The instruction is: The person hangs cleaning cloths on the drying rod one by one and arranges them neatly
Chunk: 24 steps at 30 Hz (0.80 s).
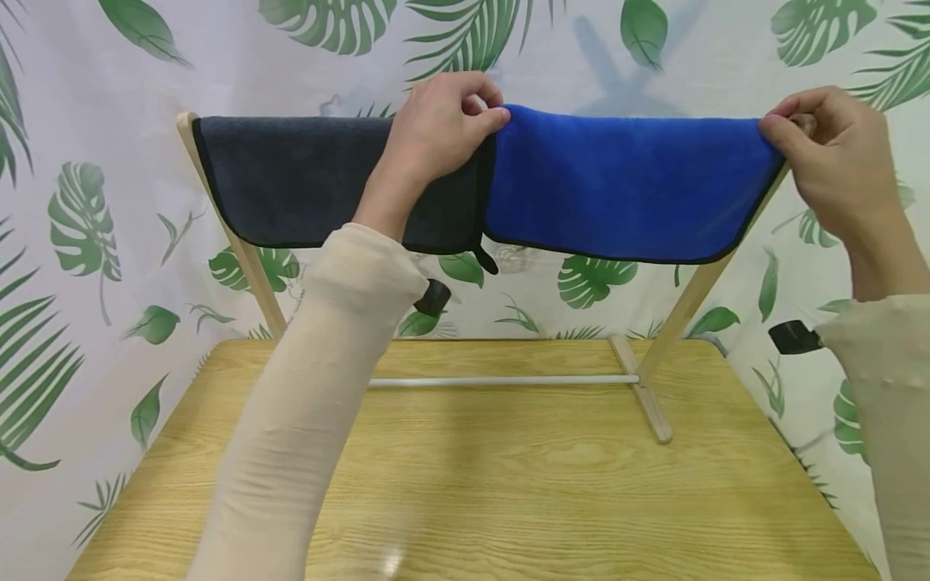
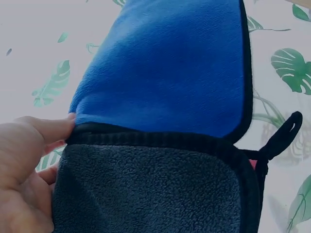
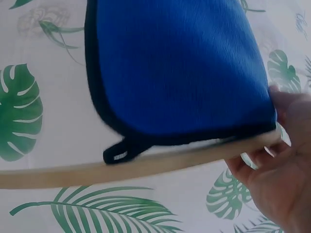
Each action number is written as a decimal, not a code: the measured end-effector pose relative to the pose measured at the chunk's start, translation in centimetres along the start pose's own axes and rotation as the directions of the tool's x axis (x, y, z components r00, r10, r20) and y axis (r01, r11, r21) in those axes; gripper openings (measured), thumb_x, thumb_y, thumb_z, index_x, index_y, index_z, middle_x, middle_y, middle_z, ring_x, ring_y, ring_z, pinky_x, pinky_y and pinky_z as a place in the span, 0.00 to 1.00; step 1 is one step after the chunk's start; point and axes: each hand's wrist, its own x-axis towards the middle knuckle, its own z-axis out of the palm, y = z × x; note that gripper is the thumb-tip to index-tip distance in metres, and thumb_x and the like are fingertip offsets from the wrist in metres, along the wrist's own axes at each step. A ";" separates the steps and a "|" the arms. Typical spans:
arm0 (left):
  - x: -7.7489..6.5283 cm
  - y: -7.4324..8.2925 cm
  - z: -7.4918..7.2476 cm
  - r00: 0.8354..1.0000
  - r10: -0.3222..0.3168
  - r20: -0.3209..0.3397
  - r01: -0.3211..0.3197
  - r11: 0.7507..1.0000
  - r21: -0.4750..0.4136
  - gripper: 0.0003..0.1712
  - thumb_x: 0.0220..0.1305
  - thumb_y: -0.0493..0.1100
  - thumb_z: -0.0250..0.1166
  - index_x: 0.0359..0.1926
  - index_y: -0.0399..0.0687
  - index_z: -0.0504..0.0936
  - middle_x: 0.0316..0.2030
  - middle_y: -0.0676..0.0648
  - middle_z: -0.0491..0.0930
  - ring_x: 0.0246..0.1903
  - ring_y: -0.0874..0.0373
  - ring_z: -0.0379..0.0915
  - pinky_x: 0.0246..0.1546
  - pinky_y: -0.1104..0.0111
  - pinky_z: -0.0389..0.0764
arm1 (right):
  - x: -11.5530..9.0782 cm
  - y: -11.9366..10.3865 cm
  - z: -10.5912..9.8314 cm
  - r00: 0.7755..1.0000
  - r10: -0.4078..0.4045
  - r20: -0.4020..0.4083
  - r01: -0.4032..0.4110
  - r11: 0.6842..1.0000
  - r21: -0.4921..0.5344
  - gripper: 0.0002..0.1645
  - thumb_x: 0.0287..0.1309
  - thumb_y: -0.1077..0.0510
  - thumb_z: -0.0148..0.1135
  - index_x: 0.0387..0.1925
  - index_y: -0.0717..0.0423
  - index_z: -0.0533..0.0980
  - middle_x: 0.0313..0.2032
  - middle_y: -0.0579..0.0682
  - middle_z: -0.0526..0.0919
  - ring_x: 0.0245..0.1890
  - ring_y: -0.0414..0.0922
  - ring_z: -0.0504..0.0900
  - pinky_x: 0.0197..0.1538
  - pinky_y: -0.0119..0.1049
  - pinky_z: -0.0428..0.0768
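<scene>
A blue towel [image 1: 625, 186] with black edging hangs folded over the top of a wooden rack [image 1: 701, 298], on its right half. My left hand [image 1: 446, 121] pinches the towel's upper left corner, which is lifted slightly. At the upper right corner my right hand [image 1: 835, 153] pinches the cloth beside the rack's post. A dark grey towel [image 1: 291, 181] hangs on the left half, its edge meeting the blue one. In the left wrist view the thumb of my left hand [image 2: 29, 165] lies on the blue fold. The right wrist view shows a black loop [image 3: 121, 151] at the blue towel's lower corner.
The rack stands on a wood-grain table [image 1: 508, 484], with a white lower bar [image 1: 501, 381] and a wooden foot [image 1: 654, 411] at right. Behind it hangs a white backdrop with green leaves [image 1: 596, 278]. Small black wrist devices [image 1: 794, 337] sit at both sleeves.
</scene>
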 end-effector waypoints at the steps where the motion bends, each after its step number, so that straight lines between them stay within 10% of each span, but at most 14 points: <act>1: 0.1 0.1 0.1 1.000 -0.011 -0.003 0.011 1.000 0.001 0.19 0.78 0.56 0.57 0.61 0.57 0.82 0.56 0.52 0.81 0.54 0.59 0.75 0.56 0.68 0.75 | -0.1 0.1 -0.1 1.000 -0.004 0.007 0.004 1.000 0.006 0.06 0.74 0.59 0.59 0.46 0.43 0.78 0.30 0.45 0.68 0.27 0.39 0.65 0.28 0.21 0.63; 12: 0.2 0.4 0.4 0.999 -0.021 -0.028 0.021 1.000 0.013 0.20 0.79 0.58 0.56 0.61 0.57 0.81 0.51 0.52 0.82 0.48 0.59 0.76 0.50 0.69 0.75 | 0.1 -0.2 -0.4 0.999 0.035 -0.030 -0.033 0.997 0.066 0.05 0.74 0.59 0.58 0.48 0.46 0.77 0.34 0.44 0.74 0.28 0.38 0.68 0.32 0.19 0.68; 24: 0.0 -0.1 -0.4 0.990 0.098 0.102 -0.094 0.995 -0.040 0.19 0.78 0.53 0.60 0.61 0.53 0.85 0.57 0.53 0.82 0.54 0.61 0.76 0.54 0.71 0.75 | -0.2 0.2 -1.2 0.999 0.051 -0.017 -0.051 0.999 -0.006 0.09 0.76 0.54 0.57 0.46 0.45 0.84 0.36 0.39 0.79 0.25 0.37 0.71 0.25 0.20 0.65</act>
